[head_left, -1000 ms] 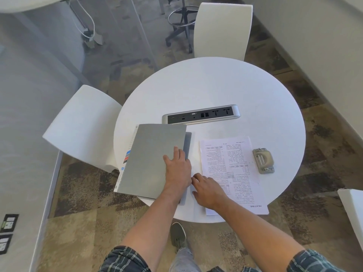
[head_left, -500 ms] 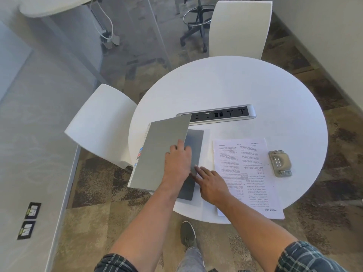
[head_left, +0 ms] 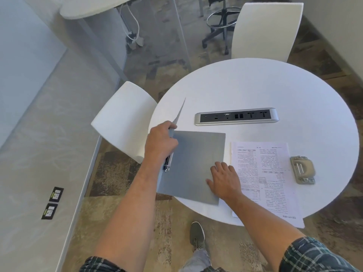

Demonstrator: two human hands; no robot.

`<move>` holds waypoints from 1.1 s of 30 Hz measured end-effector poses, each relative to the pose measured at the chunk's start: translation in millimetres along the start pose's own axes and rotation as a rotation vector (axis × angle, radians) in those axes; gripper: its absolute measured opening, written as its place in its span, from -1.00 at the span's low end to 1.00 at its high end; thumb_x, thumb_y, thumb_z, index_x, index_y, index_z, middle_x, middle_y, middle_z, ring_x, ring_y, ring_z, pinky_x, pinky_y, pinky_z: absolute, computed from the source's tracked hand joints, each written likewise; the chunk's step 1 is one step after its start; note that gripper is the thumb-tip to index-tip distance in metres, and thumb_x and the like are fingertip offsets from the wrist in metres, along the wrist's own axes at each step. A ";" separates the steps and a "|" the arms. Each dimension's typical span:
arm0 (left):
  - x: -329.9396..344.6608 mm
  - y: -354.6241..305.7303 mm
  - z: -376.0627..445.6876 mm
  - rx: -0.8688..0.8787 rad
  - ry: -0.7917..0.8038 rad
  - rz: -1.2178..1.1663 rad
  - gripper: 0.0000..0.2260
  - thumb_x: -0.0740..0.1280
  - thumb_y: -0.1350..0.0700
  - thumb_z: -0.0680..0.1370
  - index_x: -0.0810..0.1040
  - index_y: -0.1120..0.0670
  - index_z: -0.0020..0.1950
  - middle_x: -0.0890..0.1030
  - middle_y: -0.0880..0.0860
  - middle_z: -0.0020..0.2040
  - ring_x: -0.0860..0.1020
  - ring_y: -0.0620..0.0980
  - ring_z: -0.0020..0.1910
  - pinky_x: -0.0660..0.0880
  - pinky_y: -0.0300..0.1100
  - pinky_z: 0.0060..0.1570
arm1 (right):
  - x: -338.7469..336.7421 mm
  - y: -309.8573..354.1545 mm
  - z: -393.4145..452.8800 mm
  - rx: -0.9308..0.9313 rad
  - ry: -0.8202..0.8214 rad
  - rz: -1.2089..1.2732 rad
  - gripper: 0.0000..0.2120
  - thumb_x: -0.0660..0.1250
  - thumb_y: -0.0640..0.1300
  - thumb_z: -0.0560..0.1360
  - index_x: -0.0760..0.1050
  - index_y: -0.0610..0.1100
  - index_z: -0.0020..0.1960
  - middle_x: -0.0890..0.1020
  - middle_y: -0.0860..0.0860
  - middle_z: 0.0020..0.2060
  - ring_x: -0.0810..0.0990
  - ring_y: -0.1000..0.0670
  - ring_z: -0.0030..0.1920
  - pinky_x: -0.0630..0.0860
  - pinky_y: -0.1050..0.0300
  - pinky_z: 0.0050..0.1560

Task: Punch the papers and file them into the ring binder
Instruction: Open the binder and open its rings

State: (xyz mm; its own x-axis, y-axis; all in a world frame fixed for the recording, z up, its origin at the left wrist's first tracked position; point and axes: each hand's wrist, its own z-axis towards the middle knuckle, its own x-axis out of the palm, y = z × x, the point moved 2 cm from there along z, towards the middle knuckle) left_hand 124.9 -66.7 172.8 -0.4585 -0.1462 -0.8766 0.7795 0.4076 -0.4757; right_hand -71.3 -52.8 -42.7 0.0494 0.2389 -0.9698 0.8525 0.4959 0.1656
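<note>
A grey binder [head_left: 193, 167] lies open at the near edge of the round white worktop [head_left: 255, 91]. The left hand [head_left: 160, 143] pinches its raised cover (seen edge-on); the right hand [head_left: 224, 180] rests flat on it, fingers straight. Papers [head_left: 261, 163] lie just beside it, and past them the punch [head_left: 302, 169].

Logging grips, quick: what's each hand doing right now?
Left hand: grips the binder's front cover, lifted open.
Right hand: open, flat on the binder's inside.
</note>
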 end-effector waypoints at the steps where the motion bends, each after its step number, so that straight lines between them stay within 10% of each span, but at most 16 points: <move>1: -6.6 5.3 1.2 -0.011 -0.007 -0.029 -0.53 0.26 0.32 0.35 0.61 -0.07 0.16 0.64 -0.04 0.12 0.62 0.11 -0.13 0.60 -0.09 -0.17 | 0.0 2.3 1.1 -0.001 0.015 0.003 -0.53 0.26 0.22 0.56 0.54 -0.13 0.25 0.56 -0.10 0.23 0.52 -0.15 0.20 0.45 -0.08 0.16; 17: -71.5 138.3 8.5 -0.333 -0.232 -0.476 -0.55 0.17 0.46 0.40 0.67 0.01 -0.02 0.70 0.14 0.12 0.58 0.03 -0.23 0.50 -0.21 -0.26 | 4.6 6.6 -13.1 -0.066 0.185 0.081 -0.40 0.04 -0.10 0.62 0.09 0.05 0.66 0.03 0.00 0.67 0.04 -0.03 0.65 0.13 -0.03 0.57; 24: -42.5 185.6 -2.5 -0.344 -0.166 0.347 -0.46 0.40 0.25 0.43 0.45 -0.02 0.40 0.37 0.17 0.48 0.39 0.32 0.39 0.30 0.21 0.37 | 4.9 5.3 -9.8 -0.039 0.273 0.072 -0.33 0.10 0.25 0.64 0.01 0.09 0.67 -0.03 0.03 0.67 -0.01 -0.02 0.65 0.11 -0.05 0.58; 33: 19.6 214.5 -13.0 -0.474 0.092 0.528 -0.30 0.42 0.01 0.48 0.18 -0.19 0.55 -0.20 0.18 0.64 -0.13 0.29 0.62 0.03 0.32 0.52 | 7.9 0.2 -10.2 -0.009 0.302 0.048 -0.23 0.11 0.33 0.62 -0.11 0.08 0.68 -0.08 0.06 0.67 -0.05 0.01 0.66 0.02 -0.03 0.61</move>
State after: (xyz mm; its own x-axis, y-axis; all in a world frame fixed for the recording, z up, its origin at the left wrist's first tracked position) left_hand 277.6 29.5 54.5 -0.1212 0.2471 -0.9614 0.6474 0.7538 0.1122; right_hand -76.0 -42.3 -48.5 -0.0685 0.4991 -0.8638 0.8484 0.4847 0.2128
